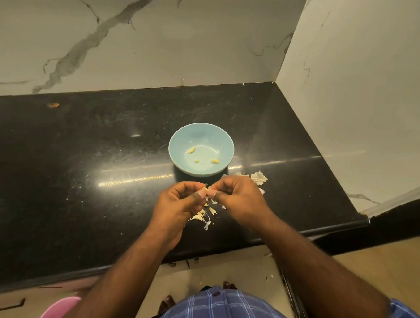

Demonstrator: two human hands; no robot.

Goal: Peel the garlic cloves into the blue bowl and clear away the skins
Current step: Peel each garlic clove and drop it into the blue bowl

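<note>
The head view looks down on a polished black stone surface [82, 171] set against white marble-veined wall tiles. A small round pale blue ceramic bowl [178, 141] stands on it near the middle, with three small yellowish peeled garlic pieces [191, 150] lying loose in its bottom.

Just in front of the bowl, both hands meet above the surface. The left hand [179, 205] and the right hand [238, 199] each have fingers curled inward, their thumb and fingertips pinching from either side one small pale garlic clove [206, 190]. The clove is mostly hidden, so its long axis cannot be told. Both forearms reach forward evenly from the body.

The bowl lies straight ahead of the pinched clove, near, with neither hand clearly closer; a short forward reach would likely carry the clove over its rim.

Papery white garlic skins [202, 217] are scattered on the surface under the hands, and a larger clump of skins [258, 176] lies just right of the bowl.
</note>
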